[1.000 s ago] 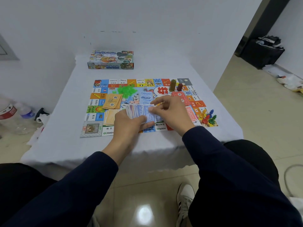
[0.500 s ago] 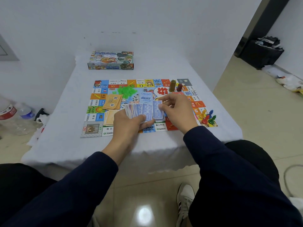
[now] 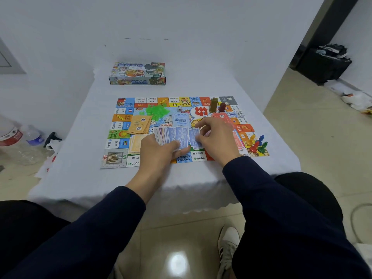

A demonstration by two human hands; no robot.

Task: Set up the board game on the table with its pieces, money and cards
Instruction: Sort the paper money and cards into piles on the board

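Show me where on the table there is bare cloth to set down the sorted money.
Bare tablecloth lies left of the board, in front of it near the table edge, and between the board and the game box. The board's middle is crowded: green houses, tan cards, pawns, and both hands with the banknotes.

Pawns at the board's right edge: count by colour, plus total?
Yellow plastic pawn: 1
Blue plastic pawn: 1
Red plastic pawn: 1
Green plastic pawn: 1
Total: 4
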